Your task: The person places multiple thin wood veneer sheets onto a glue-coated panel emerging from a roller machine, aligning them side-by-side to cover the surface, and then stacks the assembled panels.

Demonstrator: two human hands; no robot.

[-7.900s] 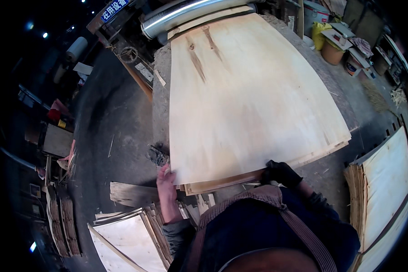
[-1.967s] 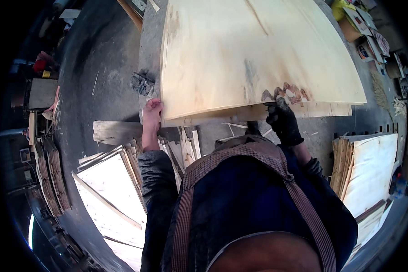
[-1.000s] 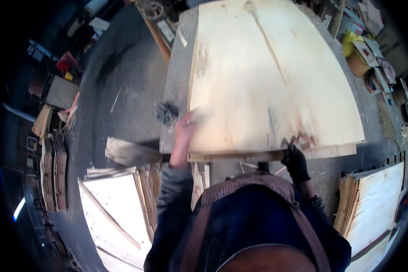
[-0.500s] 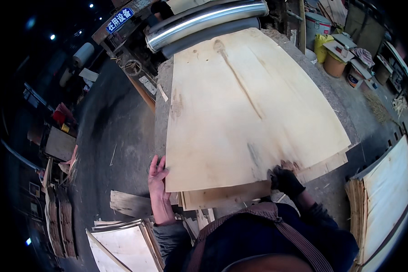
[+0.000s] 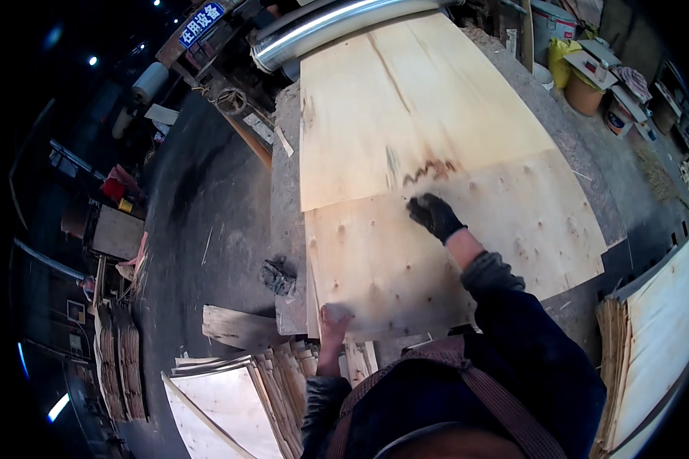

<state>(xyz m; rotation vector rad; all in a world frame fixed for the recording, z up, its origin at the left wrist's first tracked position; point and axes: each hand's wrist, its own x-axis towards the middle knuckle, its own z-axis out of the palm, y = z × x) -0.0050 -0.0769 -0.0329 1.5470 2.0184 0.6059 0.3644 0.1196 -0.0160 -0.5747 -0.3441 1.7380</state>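
A pale wood veneer sheet point(image 5: 429, 92) stretches away from me, its far end at the shiny metal roller point(image 5: 344, 32). Nearer to me lies a knotty veneer sheet point(image 5: 390, 268), beyond whose far edge the paler one continues. My right hand point(image 5: 435, 217), in a black glove, is over the knotty sheet just short of the dark stained streak, fingers apart and slightly bent, holding nothing visible. My bare left hand point(image 5: 334, 323) touches the knotty sheet close to its near left corner; its fingers are foreshortened and blurred, so their grip is unclear.
Veneer stacks stand at the lower left point(image 5: 226, 405) and lower right point(image 5: 658, 336). A handwheel point(image 5: 230, 101) sits on the machine frame left of the roller. Buckets and a yellow bag point(image 5: 561, 63) crowd the far right. A dark crumpled thing point(image 5: 278, 277) lies by the sheets' left edge.
The pale sheet has moved away toward the roller, uncovering the knotty sheet. My right hand has moved forward and left; my left hand has come from the sheet's left side to near its front edge.
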